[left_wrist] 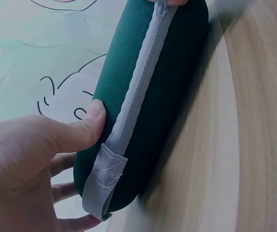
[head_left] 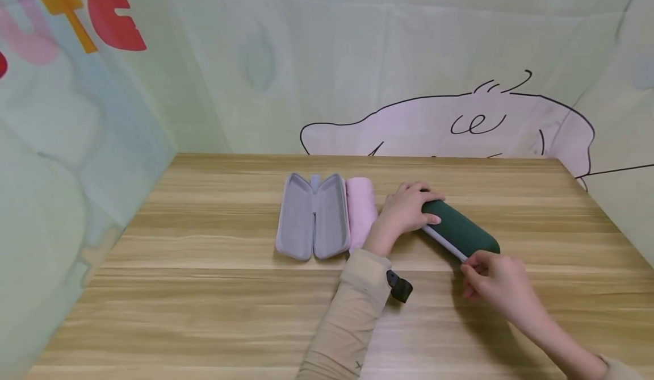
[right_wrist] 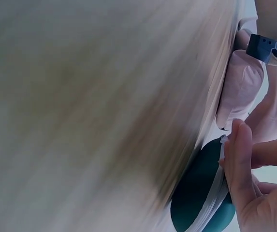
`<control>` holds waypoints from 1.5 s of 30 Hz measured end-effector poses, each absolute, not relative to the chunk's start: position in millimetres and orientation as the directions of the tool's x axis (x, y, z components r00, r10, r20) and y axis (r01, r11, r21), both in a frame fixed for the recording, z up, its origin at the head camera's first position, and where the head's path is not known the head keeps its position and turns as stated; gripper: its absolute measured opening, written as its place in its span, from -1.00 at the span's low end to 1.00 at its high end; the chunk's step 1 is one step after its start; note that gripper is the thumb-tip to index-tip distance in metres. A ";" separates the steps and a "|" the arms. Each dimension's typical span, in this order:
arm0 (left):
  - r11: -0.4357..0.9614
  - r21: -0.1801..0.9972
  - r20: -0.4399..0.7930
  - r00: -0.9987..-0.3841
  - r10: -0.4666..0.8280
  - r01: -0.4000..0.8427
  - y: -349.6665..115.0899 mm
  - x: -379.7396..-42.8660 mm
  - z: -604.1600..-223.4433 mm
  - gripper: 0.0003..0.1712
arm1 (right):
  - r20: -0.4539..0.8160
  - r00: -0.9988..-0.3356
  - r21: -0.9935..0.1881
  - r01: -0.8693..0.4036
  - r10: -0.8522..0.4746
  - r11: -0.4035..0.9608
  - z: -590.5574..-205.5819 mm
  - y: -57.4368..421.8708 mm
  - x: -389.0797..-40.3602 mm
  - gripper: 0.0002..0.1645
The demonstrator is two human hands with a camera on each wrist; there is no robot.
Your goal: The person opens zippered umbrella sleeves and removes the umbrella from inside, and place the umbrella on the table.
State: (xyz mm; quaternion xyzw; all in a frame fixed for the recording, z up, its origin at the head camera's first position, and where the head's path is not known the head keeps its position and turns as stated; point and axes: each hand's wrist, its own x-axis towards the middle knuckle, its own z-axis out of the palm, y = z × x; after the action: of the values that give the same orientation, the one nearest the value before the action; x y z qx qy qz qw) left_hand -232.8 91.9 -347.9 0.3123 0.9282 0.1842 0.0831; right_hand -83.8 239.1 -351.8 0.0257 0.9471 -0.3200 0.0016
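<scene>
A dark green zip case (head_left: 460,229) with a grey zipper lies slantwise on the right half of the table. My left hand (head_left: 406,207) holds its far left end, thumb on the near side and fingers over the back. In the left wrist view the zipper (left_wrist: 137,87) looks closed along the part that shows, and a grey fabric loop (left_wrist: 99,181) sits at the held end. At the other end my right hand (head_left: 503,286) pinches the small zipper pull (left_wrist: 162,8), its fingertips right at the seam.
Left of the hands a grey-lined case (head_left: 296,215) lies spread open in two halves. Against its right side lies a pink rolled bundle (head_left: 361,204), partly behind the left wrist. A printed cloth wall (head_left: 327,73) rises behind the wooden table (head_left: 204,300).
</scene>
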 end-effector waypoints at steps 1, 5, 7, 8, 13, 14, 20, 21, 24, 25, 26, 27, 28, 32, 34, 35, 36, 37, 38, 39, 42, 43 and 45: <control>0.736 0.395 -0.038 -0.790 0.611 0.550 91.9 -232.8 -348.0 -0.40 | -0.010 -0.999 -0.588 0.042 0.044 0.807 -351.3 237.6 -84.5 -0.88; 0.732 0.396 -0.040 -0.787 0.616 0.554 92.2 -232.6 -347.6 -0.40 | -0.003 -0.999 -0.558 0.036 0.042 0.829 -349.8 233.0 -87.5 -0.87; 0.732 0.389 -0.041 -0.784 0.620 0.559 93.1 -232.8 -347.4 -0.39 | -0.005 -0.999 -0.560 0.040 0.044 0.828 -349.8 231.9 -88.7 -0.87; 0.732 0.388 -0.043 -0.782 0.622 0.560 93.6 -232.8 -347.2 -0.39 | -0.006 -0.999 -0.565 0.041 0.045 0.824 -349.8 231.5 -89.1 -0.87; 0.731 0.386 -0.046 -0.780 0.624 0.563 95.8 -232.5 -346.3 -0.40 | 0.001 -0.999 -0.572 0.035 0.044 0.820 -350.0 230.2 -91.0 -0.87; 0.731 0.389 -0.047 -0.780 0.624 0.561 96.0 -232.4 -346.2 -0.40 | 0.005 -0.999 -0.572 0.032 0.042 0.820 -350.1 229.8 -91.6 -0.87; 0.731 0.396 -0.053 -0.781 0.622 0.555 96.0 -231.9 -345.4 -0.40 | 0.024 -0.999 -0.573 0.009 0.027 0.819 -350.7 227.3 -95.4 -0.88; 0.732 0.396 -0.054 -0.782 0.621 0.554 95.9 -231.7 -345.3 -0.40 | 0.026 -0.999 -0.572 0.006 0.025 0.820 -350.8 226.9 -95.9 -0.88; 0.731 0.400 -0.054 -0.783 0.620 0.552 95.4 -231.4 -345.2 -0.41 | 0.035 -0.999 -0.567 -0.003 0.020 0.823 -351.3 225.9 -97.3 -0.88; 0.732 0.401 -0.054 -0.783 0.620 0.552 95.2 -231.5 -345.4 -0.41 | 0.039 -0.999 -0.564 -0.007 0.019 0.825 -351.6 225.6 -97.7 -0.88; 0.733 0.400 -0.055 -0.784 0.618 0.550 95.1 -231.5 -345.7 -0.41 | 0.043 -0.999 -0.565 -0.010 0.018 0.825 -351.8 225.2 -98.3 -0.88; 0.733 0.401 -0.055 -0.784 0.618 0.549 95.1 -231.6 -346.0 -0.41 | 0.046 -0.999 -0.565 -0.011 0.018 0.825 -352.0 224.9 -98.8 -0.88; 0.732 0.403 -0.054 -0.785 0.618 0.549 95.0 -231.8 -346.3 -0.41 | 0.048 -0.999 -0.566 -0.013 0.018 0.824 -352.3 224.5 -99.4 -0.87; 0.734 0.404 -0.055 -0.786 0.616 0.546 94.9 -232.3 -347.0 -0.41 | 0.048 -0.999 -0.571 -0.011 0.020 0.821 -352.6 223.0 -101.3 -0.87; 0.735 0.403 -0.055 -0.787 0.615 0.546 94.6 -232.5 -347.1 -0.41 | 0.043 -0.999 -0.571 -0.011 0.017 0.821 -352.5 222.4 -101.5 -0.87; 0.735 0.401 -0.055 -0.787 0.614 0.546 94.5 -232.7 -347.2 -0.41 | 0.044 -0.999 -0.568 -0.012 0.016 0.823 -352.4 222.0 -101.9 -0.87; 0.736 0.399 -0.055 -0.788 0.614 0.546 94.3 -232.8 -347.3 -0.41 | 0.043 -0.999 -0.568 -0.013 0.014 0.823 -352.2 221.7 -102.1 -0.87; 0.736 0.400 -0.055 -0.788 0.614 0.546 94.1 -233.0 -347.5 -0.41 | 0.043 -0.999 -0.568 -0.014 0.013 0.823 -352.2 221.4 -102.3 -0.87; 0.736 0.400 -0.054 -0.788 0.614 0.546 93.9 -233.2 -347.6 -0.41 | 0.044 -0.999 -0.566 -0.017 0.010 0.825 -352.2 221.1 -102.6 -0.87; 0.738 0.398 -0.055 -0.789 0.612 0.545 93.7 -233.3 -347.9 -0.41 | 0.046 -0.999 -0.563 -0.019 0.008 0.826 -352.1 220.8 -103.0 -0.87; 0.742 0.396 -0.061 -0.790 0.610 0.542 93.5 -234.0 -348.3 -0.40 | 0.053 -0.999 -0.559 -0.026 0.004 0.829 -352.5 220.0 -104.9 -0.87; 0.743 0.395 -0.064 -0.791 0.609 0.540 93.4 -234.1 -348.4 -0.40 | 0.056 -0.998 -0.558 -0.029 0.003 0.829 -352.6 219.8 -105.7 -0.87; 0.746 0.392 -0.069 -0.791 0.608 0.538 93.5 -234.4 -348.4 -0.40 | 0.056 -0.998 -0.559 -0.031 0.001 0.829 -352.8 219.3 -107.2 -0.87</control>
State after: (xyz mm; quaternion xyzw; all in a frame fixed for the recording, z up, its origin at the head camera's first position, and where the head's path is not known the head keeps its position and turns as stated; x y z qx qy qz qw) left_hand -234.4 93.5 -348.4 0.3083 0.9293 0.1790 0.0966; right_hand -107.2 219.3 -352.8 -0.0078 0.9558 -0.2927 -0.0272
